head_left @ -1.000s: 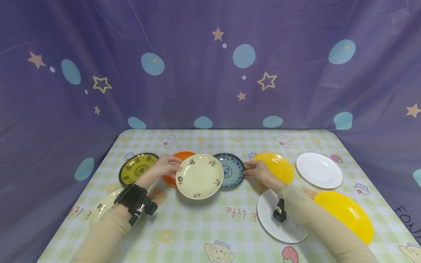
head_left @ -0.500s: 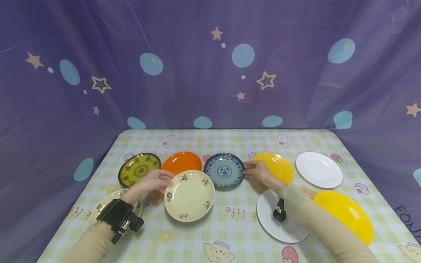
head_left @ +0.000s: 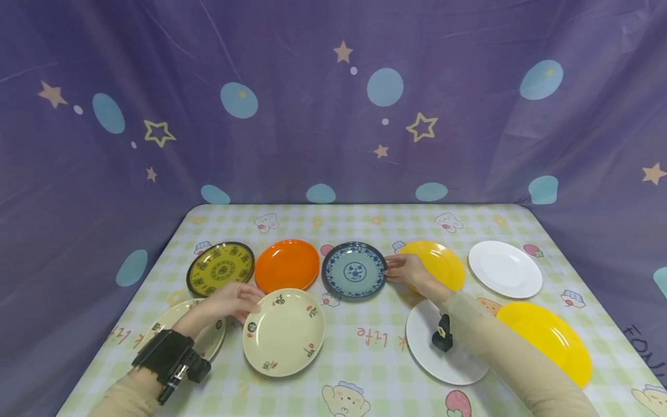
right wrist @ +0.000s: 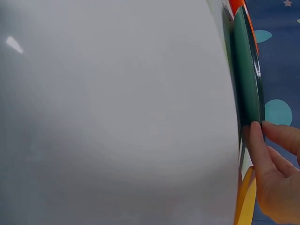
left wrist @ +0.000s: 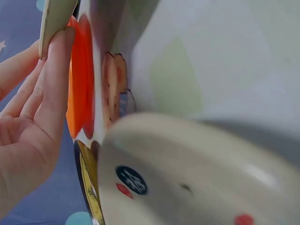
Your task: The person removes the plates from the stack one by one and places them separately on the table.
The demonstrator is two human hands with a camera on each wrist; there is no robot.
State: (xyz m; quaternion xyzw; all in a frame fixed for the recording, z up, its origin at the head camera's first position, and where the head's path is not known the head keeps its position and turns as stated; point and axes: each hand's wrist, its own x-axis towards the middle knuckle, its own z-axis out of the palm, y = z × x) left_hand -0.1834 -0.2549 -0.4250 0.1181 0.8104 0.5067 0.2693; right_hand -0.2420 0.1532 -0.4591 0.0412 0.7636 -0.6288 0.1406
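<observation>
My left hand (head_left: pixel 229 301) pinches the left rim of a cream plate (head_left: pixel 284 333) with small printed motifs. In the left wrist view, thumb and fingertips sit on either side of that plate's edge (left wrist: pixel 52 23), which is held off the tablecloth. With its fingertips, my right hand (head_left: pixel 409 272) pinches the right rim of a blue-patterned plate (head_left: pixel 355 271) in the back row. The right wrist view shows this plate's dark green underside (right wrist: pixel 247 70), slightly tilted, between thumb and fingers. A second cream plate (head_left: pixel 208 336) lies partly under my left forearm.
The back row also has an olive patterned plate (head_left: pixel 221 269), an orange plate (head_left: pixel 288 266), a yellow plate (head_left: pixel 438 263) and a white plate (head_left: pixel 505 269). Nearer lie another white plate (head_left: pixel 429 347), partly under my right forearm, and another yellow plate (head_left: pixel 544 341). A purple curtain (head_left: pixel 292 156) hangs behind.
My left hand has carried the cream plate toward me and left, from over the orange and blue plates, uncovering both. My right hand has stayed at the blue plate's rim.
</observation>
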